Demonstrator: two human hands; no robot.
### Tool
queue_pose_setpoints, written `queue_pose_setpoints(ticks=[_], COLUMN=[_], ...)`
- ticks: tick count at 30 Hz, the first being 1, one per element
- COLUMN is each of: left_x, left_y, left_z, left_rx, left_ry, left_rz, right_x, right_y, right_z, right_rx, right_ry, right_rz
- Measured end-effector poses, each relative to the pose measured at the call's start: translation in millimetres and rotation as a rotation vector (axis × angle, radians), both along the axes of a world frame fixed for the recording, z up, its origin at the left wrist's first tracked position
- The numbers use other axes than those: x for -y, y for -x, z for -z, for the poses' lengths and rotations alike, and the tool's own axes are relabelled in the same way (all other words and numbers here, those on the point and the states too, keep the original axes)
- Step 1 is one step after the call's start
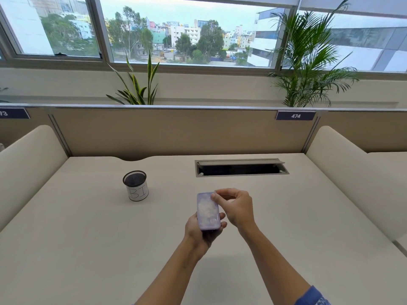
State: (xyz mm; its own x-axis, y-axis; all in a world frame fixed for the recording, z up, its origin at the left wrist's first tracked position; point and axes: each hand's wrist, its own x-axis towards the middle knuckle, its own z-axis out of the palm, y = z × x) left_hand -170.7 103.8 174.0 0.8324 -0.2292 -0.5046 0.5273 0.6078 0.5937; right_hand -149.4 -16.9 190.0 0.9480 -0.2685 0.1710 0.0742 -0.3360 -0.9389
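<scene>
Your left hand [201, 233] cradles the lilac-cased phone [208, 213] from beneath, fingers curled round its lower edges, holding it above the desk [88, 238] in front of you. Your right hand [236, 208], fingers bent, pinches its upper right corner. A mesh pen cup [134, 184] stands well off to the left.

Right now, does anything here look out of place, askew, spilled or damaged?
Nothing spilled or damaged. Only the cable hatch at the desk's back stands open, its lid raised; the mesh cup stands upright, the phone is held off the desk.
</scene>
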Motion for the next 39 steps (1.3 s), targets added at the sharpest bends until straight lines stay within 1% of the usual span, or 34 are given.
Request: queue_pose_setpoints(ticks=[10,16,21,25,29,34,39], left_x=[-2.9,-5.0,-6.5,-9.6,-12.0,-12.3,-12.1], left_y=[0.8,-2.0,-1.7,-4.2,-6.2,-8.8,-8.8], left_z=[3.0,-0.3,0.4,-0.2,-2.8,-5.7,-6.7], left_rx=[0.018,0.041,0.062,0.070,0.093,0.105,0.101], left_ry=[-0.017,-0.039,-0.053,-0.066,-0.066,-0.085,-0.085], left_rz=[0.035,0.057,0.063,0.073,0.093,0.115,0.133], right_x=[-0.6,-1.8,-1.3,0.9,4.0,0.6,-0.8], right_y=[2.3,0.3,-1.6,-5.1,-6.6,-10.3,-13.8], right_z=[2.9,5.5,6.6,1.4,-6.5,-14.7,-18.7], right_rx=[0.114,0.131,0.146,0.071,-0.027,-0.124,-0.174], right_ry=[-0.010,-0.068,-0.058,-0.029,-0.088,-0.066,-0.091], right_rz=[-0.045,-0.054,-0.081,-0.126,-0.242,-0.352,-0.387])
